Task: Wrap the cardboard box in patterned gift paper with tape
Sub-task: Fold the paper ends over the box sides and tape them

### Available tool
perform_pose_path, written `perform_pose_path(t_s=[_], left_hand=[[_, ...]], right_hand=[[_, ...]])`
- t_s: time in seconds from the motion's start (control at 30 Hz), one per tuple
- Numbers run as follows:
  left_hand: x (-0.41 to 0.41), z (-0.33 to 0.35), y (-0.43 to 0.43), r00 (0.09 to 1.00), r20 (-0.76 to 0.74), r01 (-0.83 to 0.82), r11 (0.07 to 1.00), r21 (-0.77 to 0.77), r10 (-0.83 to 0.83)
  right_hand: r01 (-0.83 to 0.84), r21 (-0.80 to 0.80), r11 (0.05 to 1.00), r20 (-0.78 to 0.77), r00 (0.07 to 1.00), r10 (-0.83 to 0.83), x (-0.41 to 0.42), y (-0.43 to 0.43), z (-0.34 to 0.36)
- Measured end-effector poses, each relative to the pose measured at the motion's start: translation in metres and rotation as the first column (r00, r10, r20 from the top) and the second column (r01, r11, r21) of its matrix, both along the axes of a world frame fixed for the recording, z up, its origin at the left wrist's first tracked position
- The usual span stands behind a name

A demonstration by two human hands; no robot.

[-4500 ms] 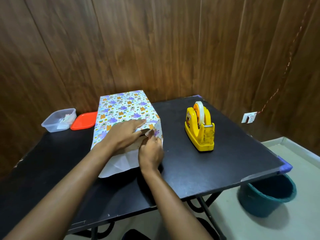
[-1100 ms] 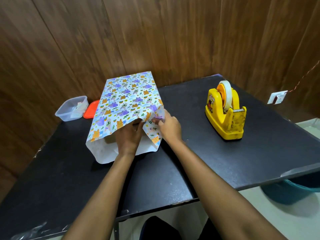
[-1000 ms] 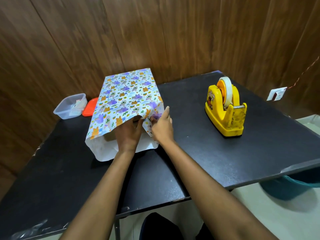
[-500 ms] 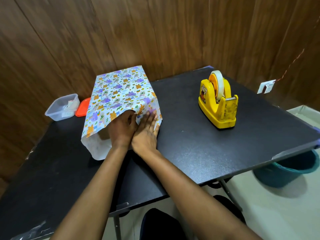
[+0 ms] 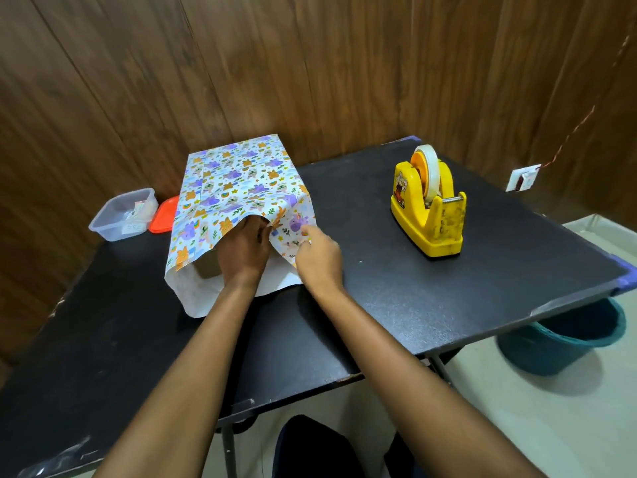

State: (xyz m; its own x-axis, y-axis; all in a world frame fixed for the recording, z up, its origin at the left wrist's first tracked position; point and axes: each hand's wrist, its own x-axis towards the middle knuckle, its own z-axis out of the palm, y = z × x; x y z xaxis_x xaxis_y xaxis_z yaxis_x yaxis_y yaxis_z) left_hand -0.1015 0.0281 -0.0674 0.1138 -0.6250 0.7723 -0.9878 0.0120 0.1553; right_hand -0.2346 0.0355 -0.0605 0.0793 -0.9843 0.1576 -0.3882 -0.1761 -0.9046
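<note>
A clear tub (image 5: 122,215) stands at the far left of the black table (image 5: 413,288). It holds paper slips, and a label on its front carries handwriting too small to read. A red lid (image 5: 164,215) lies just beside it, touching the edge of the gift paper (image 5: 238,191).

The paper, printed with purple and orange cartoon animals, rainbows and leaves, is draped over the box (image 5: 208,267) at the table's far left-centre. Only a bit of brown cardboard shows in the open near end, where the paper's white underside hangs out onto the table.

The left hand (image 5: 244,250) reaches into that open end. Its fingers lie close together and fairly straight against the box end, with the tips hidden under the paper's top edge. The right hand (image 5: 319,260) is just beside it at the right flap, fingers curled, with thumb and forefinger pinching the paper's edge.

Well apart to the right stands a yellow dispenser (image 5: 427,215), scuffed, with a tape roll (image 5: 429,174) on its orange hub and a cartoon-figure sticker on its side. No words on it can be read.

A white socket (image 5: 522,179) sits on the wood wall, and a teal bucket (image 5: 565,339) stands on the floor below the table's right corner.
</note>
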Motion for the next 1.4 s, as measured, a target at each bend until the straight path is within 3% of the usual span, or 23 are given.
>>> perform_pose_path(t_s=[0.17, 0.27, 0.33, 0.43, 0.5, 0.6, 0.73, 0.87, 1.03, 1.17, 1.4], left_hand=[[0.001, 0.0, 0.001, 1.0, -0.024, 0.002, 1.0, 0.027, -0.002], [-0.001, 0.001, 0.001, 0.999, -0.038, 0.003, 0.999, 0.036, -0.001], [-0.002, 0.001, 0.002, 0.999, -0.04, 0.008, 1.0, 0.029, -0.006], [-0.003, 0.002, 0.002, 0.999, -0.043, -0.008, 0.999, 0.031, 0.01], [-0.003, 0.001, 0.002, 0.999, -0.036, -0.018, 0.999, 0.028, 0.019], [-0.003, 0.001, 0.003, 0.998, -0.051, -0.031, 0.999, 0.037, 0.033], [-0.005, 0.002, 0.004, 0.997, -0.067, -0.034, 0.998, 0.046, 0.038], [-0.005, 0.004, 0.004, 0.996, -0.072, -0.054, 0.996, 0.068, 0.059], [-0.005, 0.003, 0.004, 0.997, -0.058, -0.055, 0.996, 0.068, 0.059], [-0.005, 0.002, 0.003, 0.992, -0.087, -0.079, 0.993, 0.093, 0.087], [-0.005, 0.001, 0.001, 0.99, -0.089, -0.099, 0.989, 0.106, 0.109]], right_hand=[[0.174, -0.184, 0.967, 0.033, 0.985, -0.171, -0.056, -0.022, 0.023], [0.28, -0.348, 0.895, -0.087, 0.941, -0.328, -0.103, -0.032, 0.038], [0.362, -0.396, 0.844, -0.248, 0.843, -0.478, -0.132, -0.037, 0.045], [0.457, -0.231, 0.859, -0.458, 0.727, -0.51, -0.164, -0.047, 0.052], [0.45, -0.018, 0.893, -0.498, 0.77, -0.399, -0.175, -0.059, 0.055], [0.392, 0.182, 0.902, -0.295, 0.897, -0.331, -0.184, -0.07, 0.061], [0.294, 0.281, 0.914, -0.013, 0.953, -0.303, -0.189, -0.068, 0.069], [0.337, 0.254, 0.906, 0.082, 0.926, -0.368, -0.191, -0.068, 0.071], [0.308, 0.295, 0.904, 0.068, 0.937, -0.342, -0.198, -0.06, 0.063], [0.225, 0.314, 0.922, 0.227, 0.925, -0.303, -0.197, -0.048, 0.041], [0.353, 0.188, 0.916, 0.459, 0.793, -0.4, -0.183, -0.039, 0.014]])
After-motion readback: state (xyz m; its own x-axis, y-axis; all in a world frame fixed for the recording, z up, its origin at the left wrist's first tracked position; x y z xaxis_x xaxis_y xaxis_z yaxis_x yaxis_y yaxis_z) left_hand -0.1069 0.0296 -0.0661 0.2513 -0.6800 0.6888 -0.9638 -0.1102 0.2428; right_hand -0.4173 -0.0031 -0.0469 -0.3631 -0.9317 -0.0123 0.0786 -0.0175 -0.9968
